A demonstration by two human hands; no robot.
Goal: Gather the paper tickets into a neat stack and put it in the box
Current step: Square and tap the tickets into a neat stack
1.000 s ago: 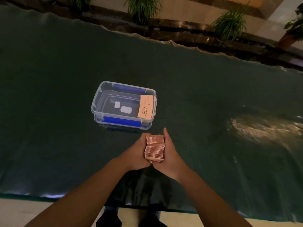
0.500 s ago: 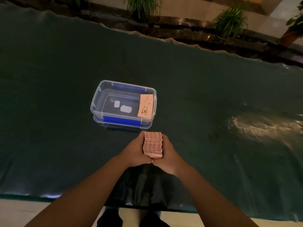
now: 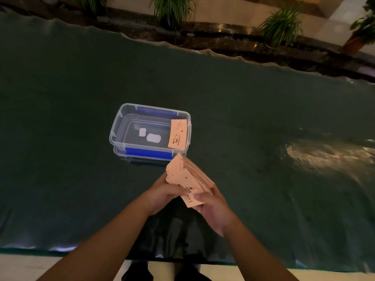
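A thick stack of pale orange paper tickets (image 3: pixel 185 175) is held in both hands just in front of the box, tilted so its printed top face shows. My left hand (image 3: pixel 162 194) grips its left side and my right hand (image 3: pixel 211 207) holds its near right end. The clear plastic box (image 3: pixel 116 128) with blue clips stands open on the table beyond the hands. One single ticket (image 3: pixel 177 136) leans against the box's right inner wall.
A dark green cloth (image 3: pixel 263 118) covers the table, with a shiny glare patch (image 3: pixel 316 157) at the right. Potted plants (image 3: pixel 172 9) stand along a ledge behind the far edge. The table's near edge (image 3: pixel 60 250) runs below my forearms.
The stack has turned from edge-up between my palms to a tilted position showing its printed face, and it has moved slightly toward the box.
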